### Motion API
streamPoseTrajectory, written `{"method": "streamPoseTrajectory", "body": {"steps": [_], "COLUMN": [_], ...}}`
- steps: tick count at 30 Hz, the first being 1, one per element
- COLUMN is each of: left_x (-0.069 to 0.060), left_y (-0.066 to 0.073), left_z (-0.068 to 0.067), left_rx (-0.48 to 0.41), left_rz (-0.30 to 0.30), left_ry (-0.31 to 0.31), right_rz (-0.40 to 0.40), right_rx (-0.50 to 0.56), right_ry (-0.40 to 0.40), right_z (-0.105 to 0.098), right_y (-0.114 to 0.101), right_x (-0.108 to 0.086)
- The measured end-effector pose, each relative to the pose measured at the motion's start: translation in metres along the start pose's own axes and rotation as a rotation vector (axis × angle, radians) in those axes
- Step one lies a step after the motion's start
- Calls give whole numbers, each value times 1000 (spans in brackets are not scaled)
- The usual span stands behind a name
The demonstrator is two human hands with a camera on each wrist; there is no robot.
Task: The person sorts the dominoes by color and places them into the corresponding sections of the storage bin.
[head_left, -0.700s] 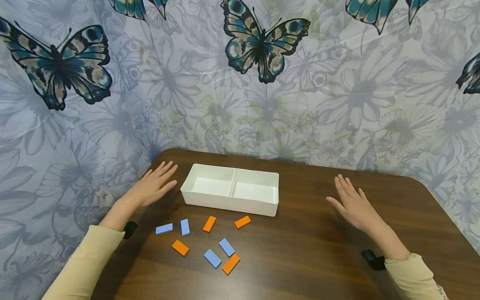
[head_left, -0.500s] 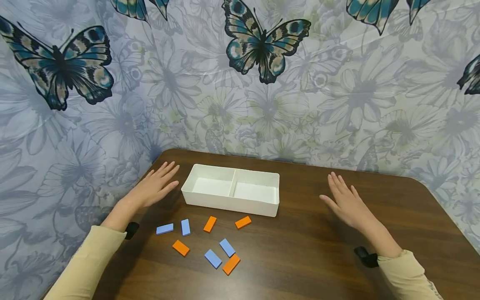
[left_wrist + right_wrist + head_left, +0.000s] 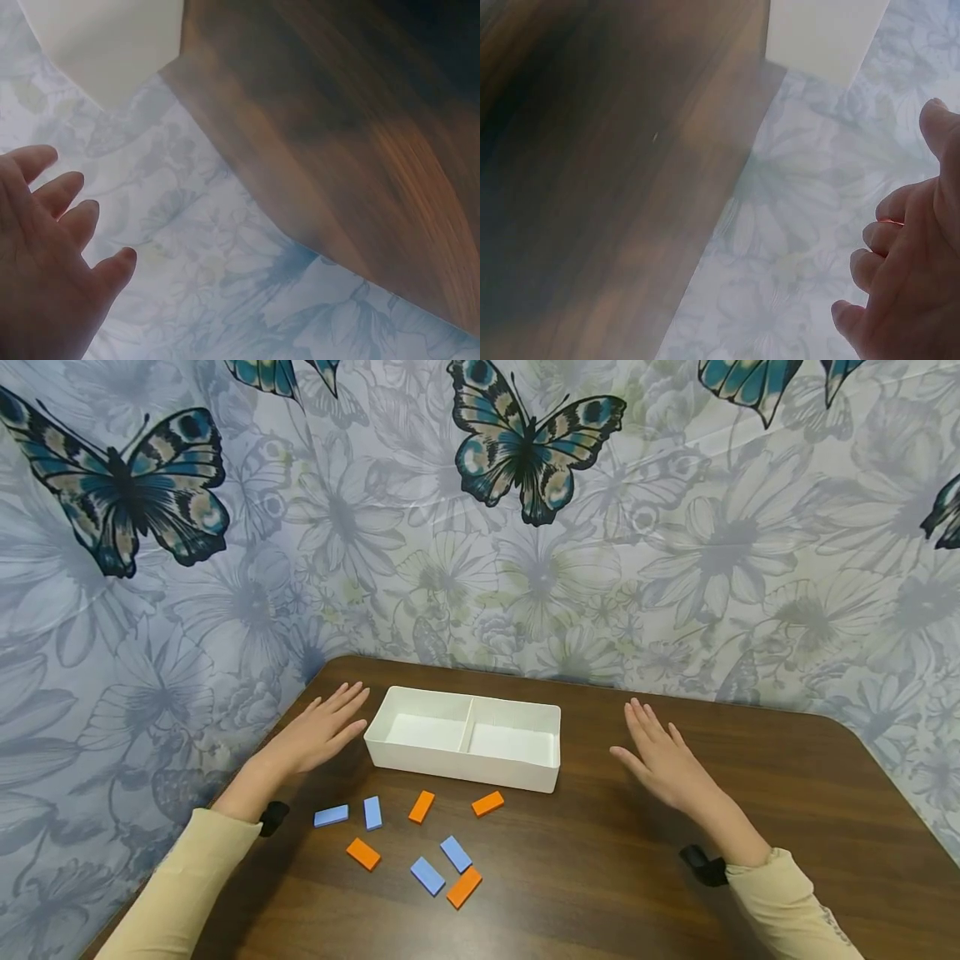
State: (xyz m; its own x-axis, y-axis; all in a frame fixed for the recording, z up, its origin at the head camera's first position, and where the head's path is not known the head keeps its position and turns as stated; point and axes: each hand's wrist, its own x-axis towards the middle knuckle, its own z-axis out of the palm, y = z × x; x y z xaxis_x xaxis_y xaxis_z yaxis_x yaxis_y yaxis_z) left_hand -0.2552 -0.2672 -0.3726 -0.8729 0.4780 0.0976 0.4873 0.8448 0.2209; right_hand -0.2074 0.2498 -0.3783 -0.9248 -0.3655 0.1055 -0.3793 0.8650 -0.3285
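A white two-compartment box (image 3: 465, 763) stands on the brown table, and both compartments show bare floors. Just left of it, my left hand (image 3: 315, 732) hovers with fingers spread and holds nothing. To the right of the box, with some distance between, my right hand (image 3: 666, 762) is held out flat and holds nothing. In front of the box lie several blue blocks (image 3: 427, 877) and several orange blocks (image 3: 363, 854). One orange block (image 3: 464, 888) sits right beside a blue block (image 3: 456, 854). Each wrist view shows its hand with a corner of the box beyond.
The wooden table (image 3: 585, 877) reaches back to a cloth (image 3: 540, 585) printed with butterflies and flowers. A black band (image 3: 703, 865) is on the right wrist, another black band (image 3: 274, 818) on the left.
My right hand has moved left, closer to the box. My left hand has shifted slightly to the right. The box and blocks have stayed in place.
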Motion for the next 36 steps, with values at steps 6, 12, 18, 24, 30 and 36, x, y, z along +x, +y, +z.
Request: {"method": "streamPoseTrajectory", "body": {"steps": [6, 12, 18, 24, 30, 36], "left_x": [2, 3, 4, 4, 7, 15], "left_y": [9, 24, 42, 63, 89, 112], "left_z": [1, 2, 9, 19, 32, 54], "left_rx": [-62, -175, -356, -485, -648, -762], "left_rz": [3, 26, 88, 160, 224, 269], "left_ry": [-4, -6, 49, 87, 125, 36], "right_rz": [-37, -89, -135, -147, -150, -156], "right_rx": [16, 45, 114, 161, 189, 203], "right_ry": [7, 27, 36, 26, 4, -1], "right_z": [10, 20, 31, 41, 47, 53], "right_y": [-13, -27, -37, -41, -44, -46], "right_x": [8, 16, 20, 21, 22, 23]}}
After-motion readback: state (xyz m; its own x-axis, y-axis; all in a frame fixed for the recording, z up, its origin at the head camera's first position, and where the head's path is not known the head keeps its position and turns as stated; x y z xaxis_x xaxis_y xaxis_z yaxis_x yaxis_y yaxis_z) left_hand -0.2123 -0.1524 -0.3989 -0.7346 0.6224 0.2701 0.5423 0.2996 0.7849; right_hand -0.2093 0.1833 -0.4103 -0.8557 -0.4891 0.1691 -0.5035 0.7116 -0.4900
